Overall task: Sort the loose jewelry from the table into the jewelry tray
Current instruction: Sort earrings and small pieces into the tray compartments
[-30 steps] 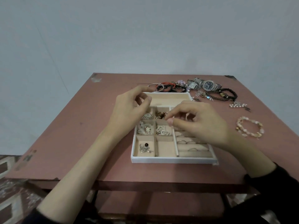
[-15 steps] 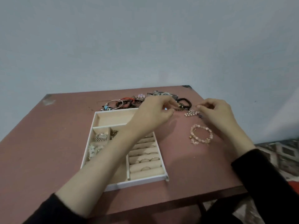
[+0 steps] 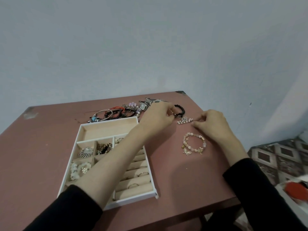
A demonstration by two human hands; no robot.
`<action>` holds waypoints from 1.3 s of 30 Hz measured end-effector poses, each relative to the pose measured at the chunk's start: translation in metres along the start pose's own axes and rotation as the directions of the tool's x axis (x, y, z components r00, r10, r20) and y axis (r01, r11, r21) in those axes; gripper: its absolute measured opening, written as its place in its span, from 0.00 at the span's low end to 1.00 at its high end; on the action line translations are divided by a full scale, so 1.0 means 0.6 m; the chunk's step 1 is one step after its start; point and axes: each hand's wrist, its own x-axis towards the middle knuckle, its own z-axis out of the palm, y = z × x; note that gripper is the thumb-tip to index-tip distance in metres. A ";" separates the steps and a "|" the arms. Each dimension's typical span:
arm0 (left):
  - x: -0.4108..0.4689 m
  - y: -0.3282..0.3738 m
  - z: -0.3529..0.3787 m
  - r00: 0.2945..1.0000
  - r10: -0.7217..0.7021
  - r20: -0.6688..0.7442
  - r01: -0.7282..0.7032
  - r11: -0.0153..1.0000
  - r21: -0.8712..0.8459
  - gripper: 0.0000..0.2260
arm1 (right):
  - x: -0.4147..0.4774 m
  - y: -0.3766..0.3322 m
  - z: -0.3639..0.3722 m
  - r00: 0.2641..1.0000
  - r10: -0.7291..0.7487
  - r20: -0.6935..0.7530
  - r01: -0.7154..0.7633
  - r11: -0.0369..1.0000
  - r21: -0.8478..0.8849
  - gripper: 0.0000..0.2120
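The white jewelry tray [image 3: 82,130] lies at the left, its compartments holding earrings, brooches and rings. My left forearm crosses over it. My left hand [image 3: 157,116] has its fingers curled at the near side of a black bead bracelet [image 3: 181,109]; I cannot make out a grip. My right hand [image 3: 212,125] pinches the right end of a pearl cluster piece [image 3: 184,121] lying on the table. A pink bead bracelet [image 3: 194,145] with gold charms lies just in front of my right hand.
A heap of bangles, cords and watches [image 3: 120,111] sits behind the tray near the table's far edge. The brown table [image 3: 175,177] ends close on the right; patterned floor [image 3: 275,157] and a red and white object [image 3: 295,190] lie beyond it.
Both hands left the tray and moved right to the loose jewelry; the view swung right with them. Since half a second ago my right hand has reached the pearl cluster piece.
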 end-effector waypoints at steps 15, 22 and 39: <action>0.025 -0.013 0.024 0.999 -0.027 0.019 0.027 1.000 0.003 0.11 | -0.004 -0.011 -0.008 0.997 0.057 -0.056 -0.015 0.825 0.565 0.03; 0.051 -0.001 0.031 0.998 0.019 0.056 -0.024 0.996 0.087 0.14 | -0.010 -0.028 -0.031 0.995 0.027 -0.097 0.083 0.333 0.939 0.06; 0.082 0.005 0.056 0.975 0.075 0.209 -0.125 0.963 0.239 0.11 | -0.013 -0.030 -0.039 0.971 0.030 -0.237 0.233 0.099 0.967 0.07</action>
